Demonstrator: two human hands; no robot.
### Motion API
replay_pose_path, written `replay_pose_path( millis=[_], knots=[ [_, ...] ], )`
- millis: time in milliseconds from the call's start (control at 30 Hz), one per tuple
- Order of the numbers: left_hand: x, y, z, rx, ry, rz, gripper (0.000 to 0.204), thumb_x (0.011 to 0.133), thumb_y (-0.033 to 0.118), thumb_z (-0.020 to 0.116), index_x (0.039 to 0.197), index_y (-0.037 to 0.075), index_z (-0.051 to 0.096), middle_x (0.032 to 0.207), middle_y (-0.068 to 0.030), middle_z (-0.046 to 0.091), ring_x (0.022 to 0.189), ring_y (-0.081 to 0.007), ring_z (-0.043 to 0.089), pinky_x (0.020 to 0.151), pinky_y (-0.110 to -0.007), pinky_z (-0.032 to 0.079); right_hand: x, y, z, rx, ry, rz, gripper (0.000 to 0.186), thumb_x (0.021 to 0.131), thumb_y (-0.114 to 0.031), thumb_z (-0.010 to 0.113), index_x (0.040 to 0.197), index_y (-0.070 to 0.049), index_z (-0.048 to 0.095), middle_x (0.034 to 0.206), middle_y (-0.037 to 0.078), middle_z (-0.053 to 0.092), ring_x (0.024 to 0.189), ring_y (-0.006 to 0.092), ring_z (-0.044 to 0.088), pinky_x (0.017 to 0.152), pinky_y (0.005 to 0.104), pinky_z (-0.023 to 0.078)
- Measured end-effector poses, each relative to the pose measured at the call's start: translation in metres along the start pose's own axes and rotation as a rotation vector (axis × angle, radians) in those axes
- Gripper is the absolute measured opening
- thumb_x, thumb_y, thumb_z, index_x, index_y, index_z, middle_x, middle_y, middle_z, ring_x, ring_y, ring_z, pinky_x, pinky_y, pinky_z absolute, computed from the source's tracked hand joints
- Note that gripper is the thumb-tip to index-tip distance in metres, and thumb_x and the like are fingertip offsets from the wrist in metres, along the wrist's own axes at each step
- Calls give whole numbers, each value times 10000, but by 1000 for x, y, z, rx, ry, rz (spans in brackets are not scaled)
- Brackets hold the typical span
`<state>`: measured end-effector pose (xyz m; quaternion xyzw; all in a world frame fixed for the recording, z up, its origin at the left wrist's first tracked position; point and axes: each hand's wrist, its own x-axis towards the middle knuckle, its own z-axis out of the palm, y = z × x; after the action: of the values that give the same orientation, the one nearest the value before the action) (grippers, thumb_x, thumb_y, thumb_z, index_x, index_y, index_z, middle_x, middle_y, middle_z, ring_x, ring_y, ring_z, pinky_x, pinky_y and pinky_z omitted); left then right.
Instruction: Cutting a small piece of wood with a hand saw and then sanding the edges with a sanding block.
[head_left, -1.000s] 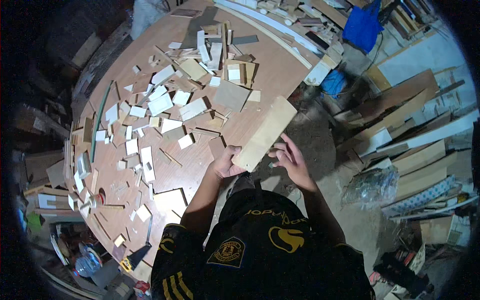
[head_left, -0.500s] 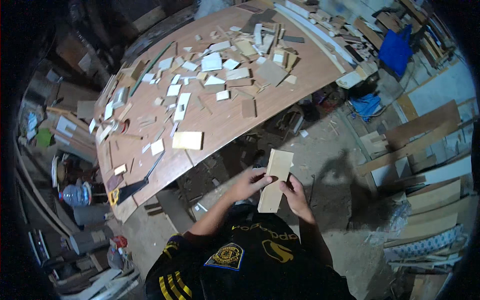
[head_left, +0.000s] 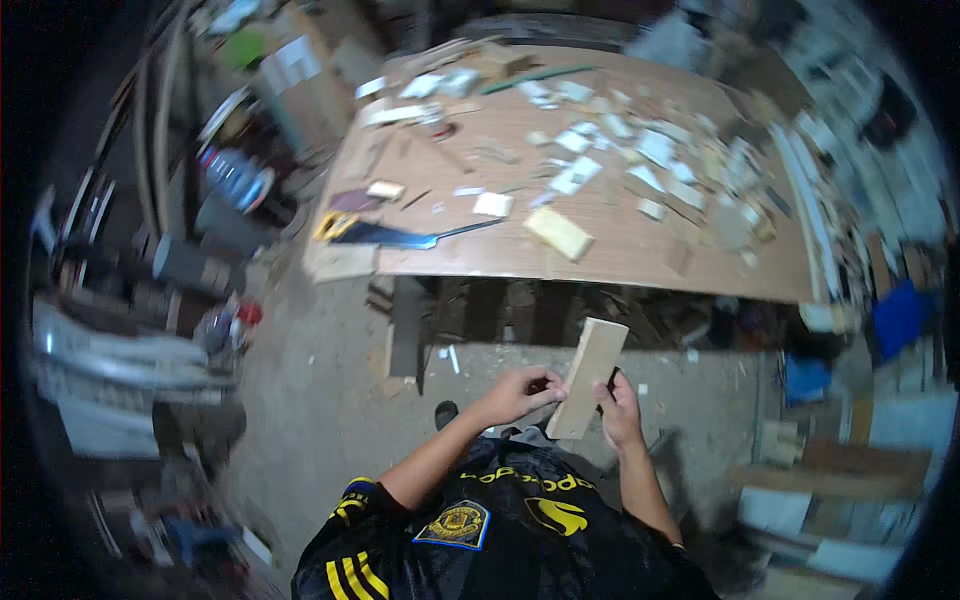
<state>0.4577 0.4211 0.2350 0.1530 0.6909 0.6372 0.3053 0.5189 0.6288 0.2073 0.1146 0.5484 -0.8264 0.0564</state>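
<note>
A short pale wooden board (head_left: 588, 378) is held upright at a slant in front of my body. My right hand (head_left: 622, 412) grips its right edge, thumb on the near face and the fingers behind, partly hidden. Beside the board's left edge is my left hand (head_left: 522, 394), its fingers loosely bent with a gap between thumb and forefinger. The fingertips are at or very near the edge; whether they touch cannot be made out. Nothing shows inside that hand.
Ahead stands a wooden table (head_left: 480, 250) strewn with wood offcuts. A handsaw (head_left: 385, 234) with a yellow handle lies near its front left, and a thick pale block (head_left: 558, 233) near its front edge. Planks (head_left: 830, 470) are stacked at right, a plastic bottle (head_left: 236, 180) at left.
My view has swung left, so the table now sits more squarely ahead. My left hand has come off the board's face to beside its edge, while my right hand keeps hold.
</note>
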Motion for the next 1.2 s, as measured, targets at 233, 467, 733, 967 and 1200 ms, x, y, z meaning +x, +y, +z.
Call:
replay_pose_path(
  millis=[233,467,733,967,1200],
  knots=[
    [-142,-53,-118,-136,183,-23,197,912,203,654,978,17,643,876,2,632,829,-68,548,737,-249,456,34,51,149,-188,-431,200,431,939,-198,619,1294,14,495,1211,86,598,1092,149,563,956,303,440],
    [-328,-104,-220,-327,480,-54,151,898,165,664,959,32,629,891,6,634,822,-74,562,732,-248,464,20,147,373,-479,-821,264,391,970,-274,564,1242,7,570,1071,58,644,961,106,574,858,292,480],
    [-464,-127,-277,-379,868,-73,116,905,110,619,952,3,611,865,-14,634,790,-93,586,727,-250,473,-28,266,521,-392,-1021,364,478,1023,-307,443,1386,1,412,1200,91,571,1087,133,522,950,296,435],
    [-488,-157,-319,-558,1189,4,107,899,33,470,881,35,575,832,-22,605,777,-90,554,766,-250,452,-8,284,611,-449,-1233,287,623,938,-279,617,1410,33,356,1291,91,522,1191,165,471,1028,311,372],
    [-495,-154,-447,-563,1215,92,65,925,34,474,896,47,531,798,-19,555,754,-106,550,761,-271,472,93,295,688,203,-924,789,577,968,-200,566,1458,-61,295,1213,30,543,1042,105,558,887,279,488]
  ],
)
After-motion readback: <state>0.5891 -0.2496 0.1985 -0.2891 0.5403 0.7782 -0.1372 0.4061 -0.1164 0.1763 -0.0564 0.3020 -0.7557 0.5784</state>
